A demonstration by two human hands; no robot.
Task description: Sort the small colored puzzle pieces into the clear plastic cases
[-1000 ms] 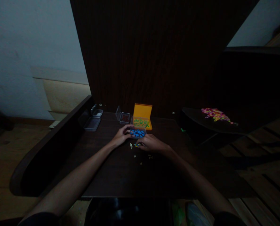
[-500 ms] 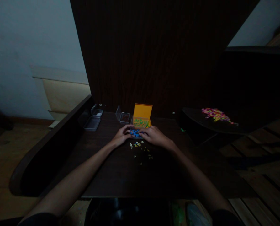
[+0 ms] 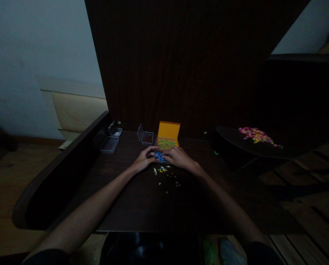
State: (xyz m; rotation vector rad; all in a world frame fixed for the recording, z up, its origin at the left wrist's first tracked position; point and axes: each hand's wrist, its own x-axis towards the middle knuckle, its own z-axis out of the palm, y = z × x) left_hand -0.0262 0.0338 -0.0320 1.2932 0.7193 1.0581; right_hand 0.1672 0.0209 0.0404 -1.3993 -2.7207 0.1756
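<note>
A small clear box of blue pieces [image 3: 159,156] sits on the dark wooden table [image 3: 142,198]. My left hand [image 3: 143,159] holds the box at its left side, fingers curled on it. My right hand [image 3: 178,157] lies over the box's right part, fingertips bent down into the blue pieces; what it pinches is hidden. Just behind stands an open orange box [image 3: 167,137] with green and yellow pieces. Several loose small pieces [image 3: 164,172] are scattered on the table in front of my hands.
A small clear box with dark red contents [image 3: 146,137] stands left of the orange box. Two clear flat cases [image 3: 109,144] lie at the table's back left. A heap of pink and yellow pieces [image 3: 256,134] lies on a dark shelf at right. A tall dark panel rises behind.
My right hand has moved up from the loose pieces on the table onto the box of blue pieces. My left hand has stayed on the box.
</note>
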